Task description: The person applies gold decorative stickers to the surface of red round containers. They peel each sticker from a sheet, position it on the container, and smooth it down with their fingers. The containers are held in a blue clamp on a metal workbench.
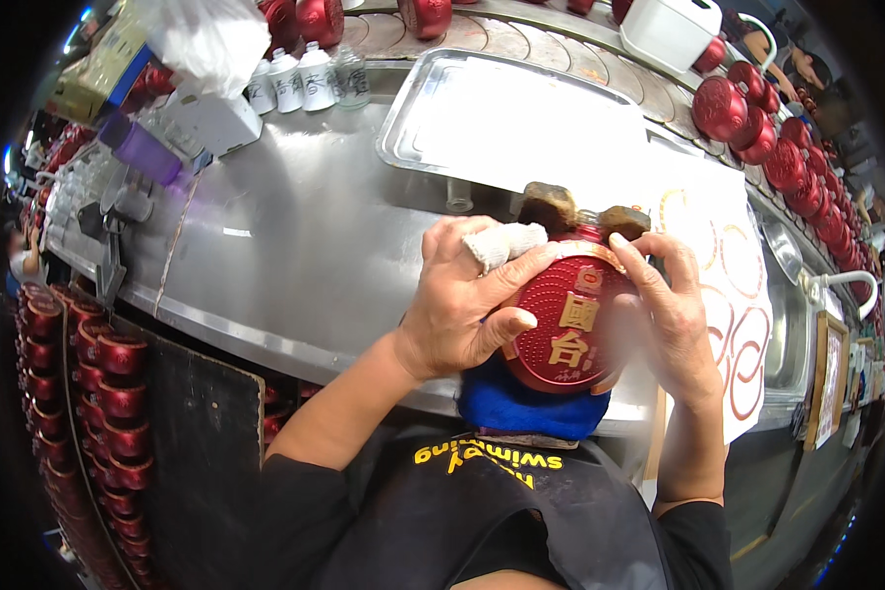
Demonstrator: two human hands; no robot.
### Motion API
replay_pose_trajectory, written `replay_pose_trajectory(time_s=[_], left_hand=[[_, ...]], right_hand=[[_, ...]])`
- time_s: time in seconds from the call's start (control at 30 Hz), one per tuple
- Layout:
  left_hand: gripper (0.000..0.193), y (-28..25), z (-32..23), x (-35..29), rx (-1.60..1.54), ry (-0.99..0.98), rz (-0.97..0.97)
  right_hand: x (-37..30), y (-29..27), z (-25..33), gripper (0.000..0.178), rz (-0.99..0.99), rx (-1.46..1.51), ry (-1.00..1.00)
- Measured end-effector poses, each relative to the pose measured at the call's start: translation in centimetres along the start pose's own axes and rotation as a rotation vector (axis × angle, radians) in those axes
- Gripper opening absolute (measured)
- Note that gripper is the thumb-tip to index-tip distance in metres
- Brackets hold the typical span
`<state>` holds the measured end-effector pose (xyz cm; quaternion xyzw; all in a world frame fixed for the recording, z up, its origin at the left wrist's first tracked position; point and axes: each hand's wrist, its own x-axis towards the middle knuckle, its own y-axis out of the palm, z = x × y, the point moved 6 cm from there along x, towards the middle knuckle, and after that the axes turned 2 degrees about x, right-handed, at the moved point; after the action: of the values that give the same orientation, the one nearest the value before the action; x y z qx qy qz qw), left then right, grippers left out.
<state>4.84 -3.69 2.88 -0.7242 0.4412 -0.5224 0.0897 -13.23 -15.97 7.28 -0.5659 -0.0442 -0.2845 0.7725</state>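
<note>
A round, flat red bottle with raised gold characters lies tilted back in front of me. A blue cloth pad lies beneath its near end, and its neck lies between two brown blocks. Along its upper curve runs a thin orange-gold arched strip. My left hand, with a white cloth cover on one finger, grips the bottle's upper left, thumb and fingers at the strip's left part. At the upper right, the fingertips of my right hand press by the strip's other end. A blurred patch hides part of this hand.
Printed arched strips lie on a white sheet at the right, near a sink and tap. A metal tray stands beyond the bottle. Far left are white bottles and a purple container. Red bottles line the conveyor.
</note>
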Motion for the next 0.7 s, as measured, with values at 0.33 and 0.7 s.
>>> replay_pose_trajectory(time_s=[0.33,0.7], left_hand=[[0.065,0.9,-0.1,4.1,0.127,0.172,0.209],[0.065,2.4,-2.0,6.4,0.207,0.302,0.372]], right_hand=[[-3.1,0.3,-1.7,0.050,-0.063,0.034,0.046],[-6.1,0.8,-2.9,0.037,-0.173,0.250,0.275]])
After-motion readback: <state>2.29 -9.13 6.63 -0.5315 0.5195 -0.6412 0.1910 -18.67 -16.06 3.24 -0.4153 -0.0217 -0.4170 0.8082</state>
